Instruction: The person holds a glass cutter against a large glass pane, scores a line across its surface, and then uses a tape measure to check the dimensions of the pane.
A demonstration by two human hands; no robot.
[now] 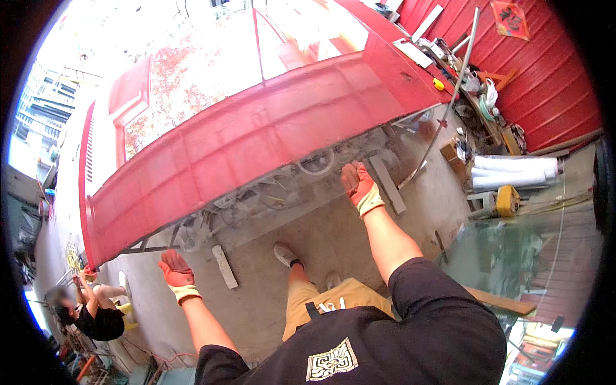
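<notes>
A large clear pane (282, 215), apparently glass, lies in front of me, and its near edge runs between my hands. My left hand (178, 273), in a red-palmed glove with a cream cuff, supports that edge at the left. My right hand (362, 187), gloved alike, grips it farther right. The fingers of both hands look darker, as if seen through the pane from above. Beyond the edge stretches a long red metal surface (244, 147), partly hazy with reflections. How far the pane reaches over it, I cannot tell.
At far left a person (96, 314) in a black shirt and red gloves sits by the red structure's corner. A short pale bar (224, 266) lies on the concrete floor. White rolls (513, 172), a yellow-and-grey case (507, 201) and a greenish glass sheet (494, 256) are at right.
</notes>
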